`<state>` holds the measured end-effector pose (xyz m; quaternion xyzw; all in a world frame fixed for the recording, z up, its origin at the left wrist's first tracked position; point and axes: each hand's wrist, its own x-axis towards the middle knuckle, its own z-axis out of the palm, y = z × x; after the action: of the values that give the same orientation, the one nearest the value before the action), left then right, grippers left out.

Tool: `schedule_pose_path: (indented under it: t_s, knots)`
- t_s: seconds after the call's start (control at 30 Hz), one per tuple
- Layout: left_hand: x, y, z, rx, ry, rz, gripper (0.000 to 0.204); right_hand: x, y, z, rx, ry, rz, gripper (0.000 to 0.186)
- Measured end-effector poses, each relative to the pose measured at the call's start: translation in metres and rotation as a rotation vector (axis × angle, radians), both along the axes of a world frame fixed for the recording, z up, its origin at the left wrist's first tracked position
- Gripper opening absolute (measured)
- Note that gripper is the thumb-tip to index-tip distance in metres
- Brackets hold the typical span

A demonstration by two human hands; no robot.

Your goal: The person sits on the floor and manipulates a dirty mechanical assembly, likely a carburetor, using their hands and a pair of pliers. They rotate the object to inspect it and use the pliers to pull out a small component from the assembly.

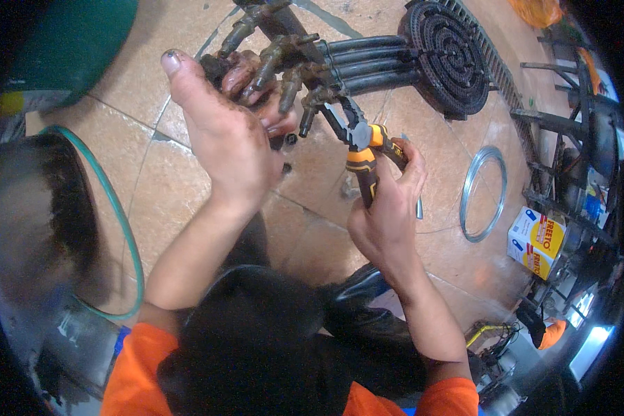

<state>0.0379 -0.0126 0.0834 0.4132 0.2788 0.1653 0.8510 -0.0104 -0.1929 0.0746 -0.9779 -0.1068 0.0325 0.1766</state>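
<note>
My left hand [229,132], its fingertips dark with grime, has its fingers curled round the valves of a gas burner's manifold [284,45], with the thumb standing clear. Several brownish valve fittings [263,73] stick out from that dark pipe. In my right hand [392,211] is a pair of combination pliers [360,139] with yellow and black handles. Its handles are spread and the jaws stand apart at the near end of the manifold; whether they touch it I cannot tell. Black tubes [371,62] run right from the manifold to the round ringed burner head [451,55].
A coil of clear hose or wire [483,194] lies on the tiled floor [305,236] at right, near a yellow and white box [536,239]. Metal racks [555,125] stand beyond. On the left are a green hose [121,215], a green tub [69,48] and a blackened metal vessel [35,215].
</note>
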Motion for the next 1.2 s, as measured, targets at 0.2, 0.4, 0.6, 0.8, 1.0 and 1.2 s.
schedule_pose_path:
  t_s: [0.2, 0.4, 0.6, 0.8, 1.0, 1.2]
  knots:
    - [0.0, 0.004, 0.006, -0.101, -0.07, -0.017, 0.066, 0.008, -0.025, -0.012, -0.003, 0.023, -0.068, 0.056]
    - [0.002, 0.002, 0.005, -0.149, -0.044, 0.011, 0.065, 0.0, 0.003, 0.007, 0.078, 0.054, -0.013, 0.054]
    - [-0.001, 0.001, 0.006, -0.067, -0.064, -0.037, 0.063, 0.002, -0.011, -0.01, 0.019, 0.042, -0.046, 0.058]
    - [0.002, 0.002, 0.006, -0.119, -0.064, -0.021, 0.063, -0.002, 0.001, 0.003, 0.048, 0.039, -0.008, 0.059]
    - [0.001, -0.002, 0.016, -0.067, -0.016, 0.049, 0.062, 0.002, -0.012, -0.009, 0.066, 0.103, -0.046, 0.052]
    - [0.0, 0.008, 0.01, -0.144, -0.074, 0.012, 0.061, -0.006, -0.036, -0.062, -0.203, 0.287, -0.176, 0.052]
